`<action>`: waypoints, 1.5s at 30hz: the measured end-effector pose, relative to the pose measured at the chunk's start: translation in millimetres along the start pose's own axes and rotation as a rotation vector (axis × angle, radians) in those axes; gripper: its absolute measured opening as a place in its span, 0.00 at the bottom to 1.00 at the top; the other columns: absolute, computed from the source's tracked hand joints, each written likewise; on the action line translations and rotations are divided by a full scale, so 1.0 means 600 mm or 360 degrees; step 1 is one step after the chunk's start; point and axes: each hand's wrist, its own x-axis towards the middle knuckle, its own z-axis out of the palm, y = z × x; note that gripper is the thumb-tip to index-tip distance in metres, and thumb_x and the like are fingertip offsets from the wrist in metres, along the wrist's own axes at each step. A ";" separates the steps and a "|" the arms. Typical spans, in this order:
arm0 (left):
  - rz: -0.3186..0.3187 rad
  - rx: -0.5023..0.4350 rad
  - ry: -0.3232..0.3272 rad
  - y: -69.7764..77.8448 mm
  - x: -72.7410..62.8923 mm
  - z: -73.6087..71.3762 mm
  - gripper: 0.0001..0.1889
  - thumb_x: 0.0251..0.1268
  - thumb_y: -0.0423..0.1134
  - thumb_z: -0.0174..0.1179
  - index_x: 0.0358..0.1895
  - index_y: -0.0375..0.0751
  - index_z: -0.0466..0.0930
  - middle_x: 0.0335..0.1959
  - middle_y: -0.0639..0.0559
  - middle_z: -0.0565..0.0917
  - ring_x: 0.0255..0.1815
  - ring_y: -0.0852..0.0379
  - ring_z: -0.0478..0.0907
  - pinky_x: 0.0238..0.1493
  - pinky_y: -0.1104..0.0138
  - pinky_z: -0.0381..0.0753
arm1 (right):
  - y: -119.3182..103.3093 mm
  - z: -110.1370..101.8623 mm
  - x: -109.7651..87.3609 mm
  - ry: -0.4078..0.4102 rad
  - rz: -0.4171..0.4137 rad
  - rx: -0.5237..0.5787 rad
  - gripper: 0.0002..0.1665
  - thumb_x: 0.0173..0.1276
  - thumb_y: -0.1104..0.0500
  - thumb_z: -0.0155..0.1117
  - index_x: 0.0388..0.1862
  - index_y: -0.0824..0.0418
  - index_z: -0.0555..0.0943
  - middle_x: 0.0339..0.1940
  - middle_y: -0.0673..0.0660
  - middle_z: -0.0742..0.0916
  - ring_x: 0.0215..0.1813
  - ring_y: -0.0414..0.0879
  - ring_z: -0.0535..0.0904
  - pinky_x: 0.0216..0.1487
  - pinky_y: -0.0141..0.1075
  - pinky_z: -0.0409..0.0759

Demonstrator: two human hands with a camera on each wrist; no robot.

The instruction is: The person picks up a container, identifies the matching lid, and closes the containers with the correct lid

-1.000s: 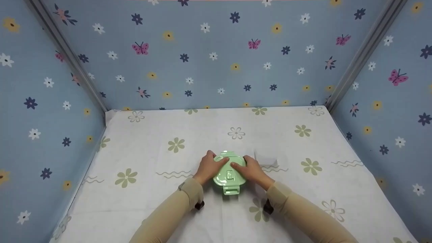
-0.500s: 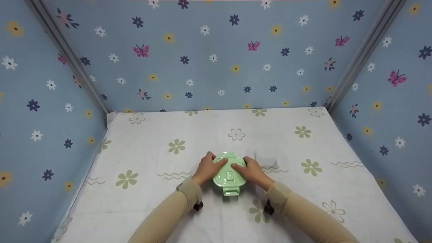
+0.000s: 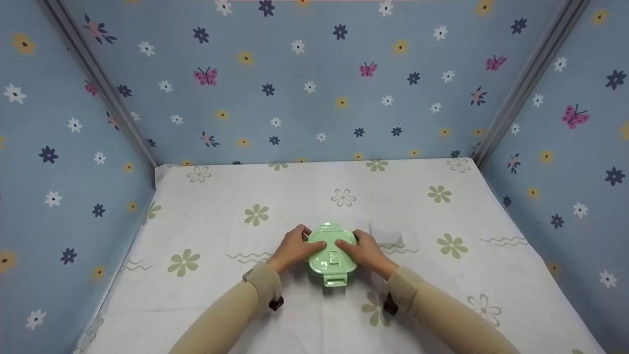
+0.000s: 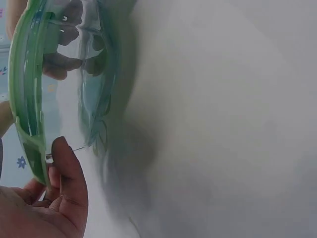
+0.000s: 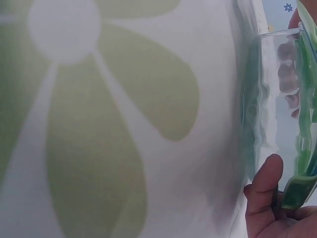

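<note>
A food container with a light green lid (image 3: 332, 254) and a clear glass body (image 4: 67, 106) sits on the table. My left hand (image 3: 294, 248) holds its left side, the thumb lying on top of the lid. In the left wrist view the curled fingers are at a green side latch (image 4: 33, 156), which sticks outward from the glass. On the opposite side my right hand (image 3: 366, 250) grips the container, thumb on the lid. Its fingers are beneath another side latch (image 5: 299, 191) in the right wrist view. The front latch (image 3: 335, 280) points toward me.
A white flower-patterned cloth (image 3: 196, 226) covers the table. Just behind the right hand lies a small whitish, see-through piece (image 3: 386, 233), its kind unclear. Blue patterned panels (image 3: 304, 108) enclose the back and both sides.
My left hand and forearm have shifted slightly left, and the left thumb has drawn back toward the lid's edge. The right hand and the container stay nearly in place.
</note>
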 end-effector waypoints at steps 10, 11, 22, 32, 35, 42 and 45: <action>-0.0021 0.0073 -0.0069 0.001 -0.032 -0.014 0.32 0.63 0.60 0.75 0.55 0.37 0.78 0.44 0.47 0.83 0.42 0.52 0.78 0.43 0.61 0.78 | -0.003 -0.003 -0.002 -0.0015 0.0025 0.0001 0.36 0.77 0.40 0.70 0.63 0.72 0.81 0.50 0.63 0.89 0.49 0.52 0.83 0.60 0.53 0.84; -0.0023 0.0080 -0.0064 0.001 -0.034 -0.015 0.32 0.62 0.61 0.75 0.55 0.37 0.78 0.44 0.47 0.83 0.42 0.52 0.78 0.44 0.60 0.78 | -0.003 -0.003 -0.003 -0.0016 0.0028 0.0000 0.36 0.77 0.41 0.70 0.64 0.72 0.81 0.50 0.63 0.89 0.48 0.52 0.83 0.60 0.53 0.84; -0.0128 0.0108 0.0070 -0.003 -0.056 -0.027 0.32 0.57 0.61 0.79 0.48 0.38 0.78 0.39 0.48 0.82 0.37 0.53 0.77 0.37 0.63 0.76 | 0.000 -0.003 0.000 0.0018 -0.0025 0.0017 0.32 0.76 0.42 0.71 0.57 0.71 0.83 0.45 0.61 0.89 0.45 0.51 0.82 0.55 0.51 0.84; -0.0128 0.0122 0.0105 0.000 -0.053 -0.026 0.29 0.56 0.56 0.82 0.44 0.35 0.81 0.38 0.46 0.84 0.35 0.53 0.80 0.40 0.61 0.80 | 0.002 -0.001 0.002 -0.0010 -0.0042 0.0039 0.32 0.77 0.41 0.70 0.58 0.70 0.83 0.44 0.60 0.88 0.43 0.49 0.81 0.51 0.47 0.83; -0.0101 0.0078 0.0070 -0.004 -0.050 -0.027 0.28 0.57 0.54 0.82 0.44 0.34 0.82 0.37 0.46 0.85 0.34 0.54 0.81 0.39 0.63 0.80 | 0.001 -0.001 0.002 -0.0016 -0.0033 0.0020 0.33 0.78 0.41 0.69 0.60 0.70 0.82 0.44 0.60 0.88 0.43 0.49 0.81 0.51 0.47 0.83; -0.0074 -0.0055 -0.0053 -0.006 -0.046 -0.030 0.22 0.63 0.50 0.80 0.44 0.33 0.84 0.30 0.48 0.87 0.27 0.58 0.82 0.31 0.68 0.79 | 0.000 -0.001 0.000 -0.0017 -0.0079 0.0005 0.32 0.78 0.42 0.69 0.59 0.71 0.82 0.41 0.59 0.87 0.41 0.49 0.81 0.48 0.46 0.84; -0.0078 -0.0092 -0.0081 -0.005 -0.045 -0.030 0.20 0.64 0.48 0.79 0.43 0.34 0.84 0.29 0.49 0.87 0.27 0.59 0.82 0.31 0.69 0.79 | 0.000 -0.001 -0.001 -0.0005 -0.0079 0.0031 0.31 0.78 0.43 0.69 0.58 0.71 0.83 0.41 0.59 0.88 0.41 0.48 0.82 0.49 0.46 0.84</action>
